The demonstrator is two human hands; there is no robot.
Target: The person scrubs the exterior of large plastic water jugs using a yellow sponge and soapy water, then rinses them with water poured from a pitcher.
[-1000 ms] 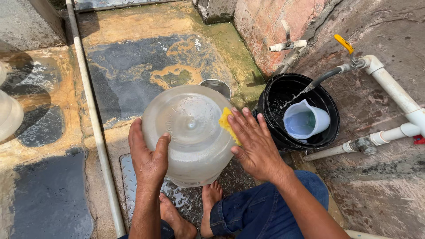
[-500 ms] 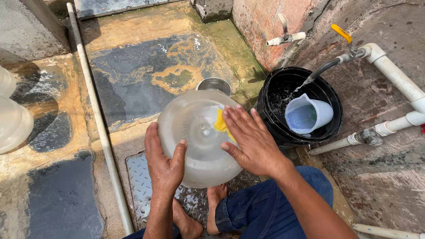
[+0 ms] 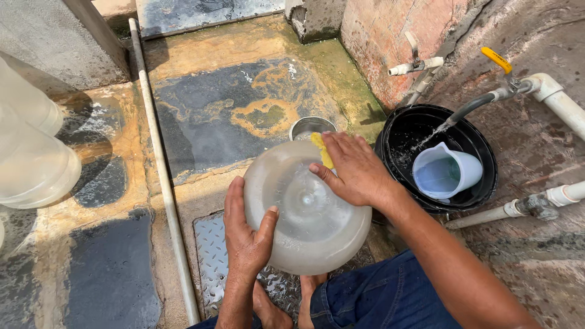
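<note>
A large clear plastic water jar [image 3: 304,213] lies tipped with its round base toward me, above a metal tread plate [image 3: 213,256]. My left hand [image 3: 247,234] grips the jar's left side and steadies it. Pressed flat on the jar's upper right is my right hand [image 3: 356,170], holding a yellow sponge [image 3: 322,149] against the plastic. Only the sponge's edge shows past my fingers. A small steel bowl [image 3: 311,127] sits just behind the jar.
A black bucket [image 3: 396,131] at the right holds water and a pale blue jug [image 3: 445,173]; a tap [image 3: 499,91] with a yellow handle runs into it. White pipes [image 3: 161,170] cross the wet stone floor. More clear jars [image 3: 30,152] lie at the left edge.
The view has shifted, so the jar sits lower and more central. My right hand has slid the sponge slightly up the jar's base. My left hand keeps its grip.
</note>
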